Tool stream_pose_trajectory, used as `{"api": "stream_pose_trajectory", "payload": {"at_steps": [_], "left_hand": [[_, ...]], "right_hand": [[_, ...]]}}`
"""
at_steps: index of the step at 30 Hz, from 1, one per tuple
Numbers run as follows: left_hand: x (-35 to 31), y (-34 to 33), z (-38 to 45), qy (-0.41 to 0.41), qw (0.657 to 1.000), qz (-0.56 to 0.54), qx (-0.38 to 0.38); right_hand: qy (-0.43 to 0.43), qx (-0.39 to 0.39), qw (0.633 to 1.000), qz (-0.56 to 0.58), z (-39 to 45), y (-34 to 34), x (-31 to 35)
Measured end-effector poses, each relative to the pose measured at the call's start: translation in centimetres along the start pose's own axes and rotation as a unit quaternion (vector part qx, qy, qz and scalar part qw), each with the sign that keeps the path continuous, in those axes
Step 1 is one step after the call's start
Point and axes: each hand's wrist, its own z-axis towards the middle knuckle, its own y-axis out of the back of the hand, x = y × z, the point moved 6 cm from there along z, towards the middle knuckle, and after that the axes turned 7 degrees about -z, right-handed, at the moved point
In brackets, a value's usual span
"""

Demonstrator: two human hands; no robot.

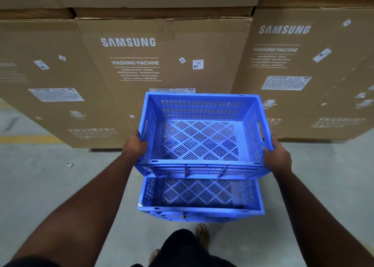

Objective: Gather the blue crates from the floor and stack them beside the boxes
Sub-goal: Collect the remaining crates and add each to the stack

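Note:
I hold an empty blue slotted crate [202,137] in the air, level, in front of the cardboard boxes. My left hand [135,145] grips its left rim and my right hand [277,157] grips its right rim. Directly below it sits a second blue crate [200,198], also empty, on the floor or on something hidden beneath it. The held crate covers the far half of the lower one. A gap shows between the two crates.
Tall Samsung washing-machine boxes [133,64] form a wall right behind the crates, another [299,68] to the right. Grey concrete floor [60,186] with a yellow line [28,139] at left. My shoes [202,233] stand just behind the lower crate.

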Motion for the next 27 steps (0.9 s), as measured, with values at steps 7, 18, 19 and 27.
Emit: {"api": "stream_pose_trajectory", "payload": {"at_steps": [7, 18, 19, 27], "left_hand": [[0.9, 0.3, -1.2, 0.023, 1.0, 0.011, 0.016], [2.4, 0.7, -4.9, -0.026, 0.999, 0.025, 0.02], [2.3, 0.8, -5.0, -0.029, 0.999, 0.02, 0.016], [-0.9, 2.0, -3.0, -0.055, 0.998, -0.012, -0.04]], "right_hand": [[0.004, 0.009, 1.0, -0.013, -1.2, 0.4, -0.6], [0.019, -0.024, 0.999, 0.007, -5.8, 1.3, -2.6], [0.021, -0.034, 0.999, 0.012, -6.0, 1.5, -2.5], [0.03, -0.09, 0.995, 0.045, -2.9, 2.5, 0.4]]}}
